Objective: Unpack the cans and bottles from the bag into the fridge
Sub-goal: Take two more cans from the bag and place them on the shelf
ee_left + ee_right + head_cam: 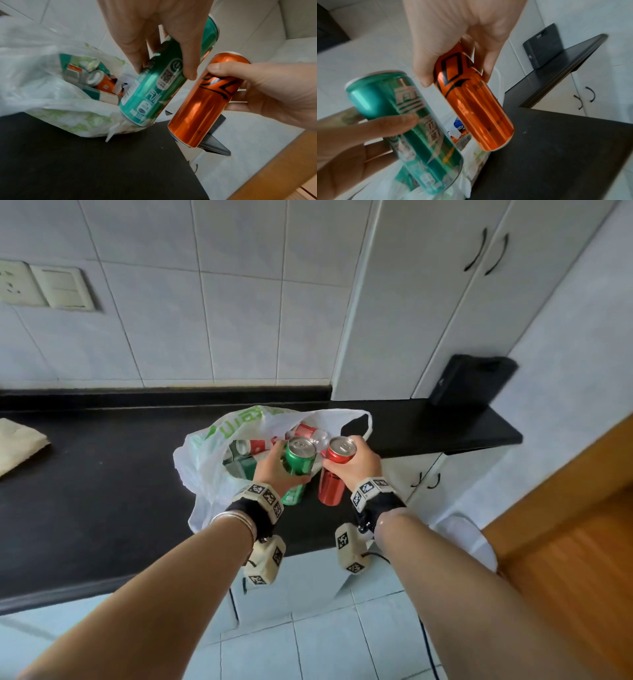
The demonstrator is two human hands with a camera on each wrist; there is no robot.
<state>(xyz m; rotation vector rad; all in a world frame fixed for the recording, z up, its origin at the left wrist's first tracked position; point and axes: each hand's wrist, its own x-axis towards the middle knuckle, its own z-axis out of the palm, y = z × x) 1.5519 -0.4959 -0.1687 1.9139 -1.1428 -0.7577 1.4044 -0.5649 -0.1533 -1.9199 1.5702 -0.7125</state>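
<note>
Left hand [274, 470]: fingers and thumb wrapped round a green can [298, 462]; right hand [356, 462]: fingers wrapped round the upper part of a red can [334, 474]. Both cans are held clear of the black counter [102, 491], side by side just beside the open mouth of the white plastic bag [202, 460]. More cans [251, 447] lie inside the bag, and what appears to be a clear bottle [310, 433], though the view is poor.
</note>
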